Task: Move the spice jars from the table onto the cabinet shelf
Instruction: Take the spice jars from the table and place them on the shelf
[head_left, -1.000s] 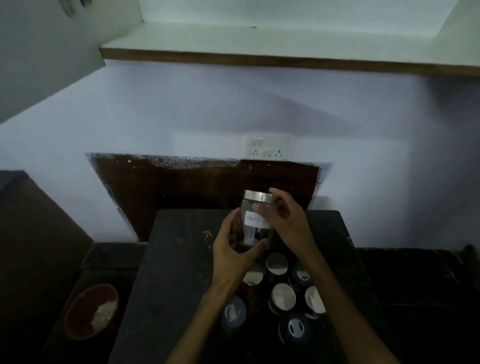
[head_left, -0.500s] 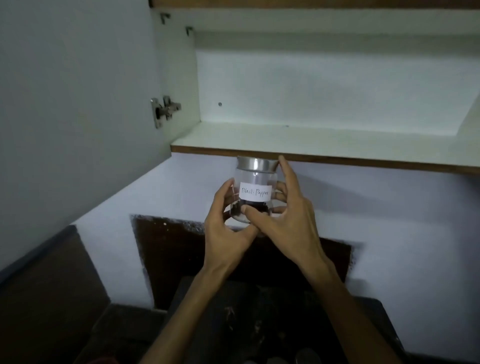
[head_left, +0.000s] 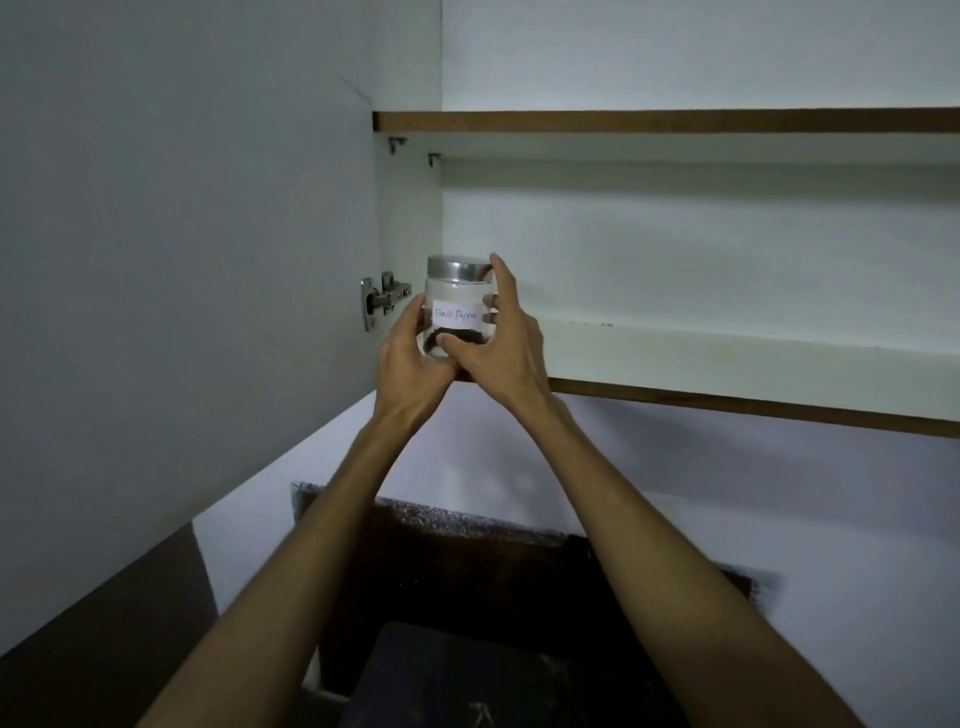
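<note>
A clear glass spice jar (head_left: 457, 301) with a metal lid and a white "Black Pepper" label is held up at the left end of the lower cabinet shelf (head_left: 727, 358). My left hand (head_left: 410, 358) grips its left side. My right hand (head_left: 498, 343) grips its right side and front, with the index finger up at the lid. Dark pepper fills the jar's bottom. Whether the jar's base rests on the shelf is hidden by my hands. The other jars are out of view.
The open white cabinet door (head_left: 182, 234) stands at the left, with its metal hinge (head_left: 382, 304) just beside the jar. A second shelf (head_left: 675, 120) runs above. The dark table's far edge (head_left: 467, 675) shows at the bottom between my forearms.
Both hands have lifted the jar from above the table up past the shelf's front edge to shelf level. The view has tilted upward, and the table's jars have left the frame.
</note>
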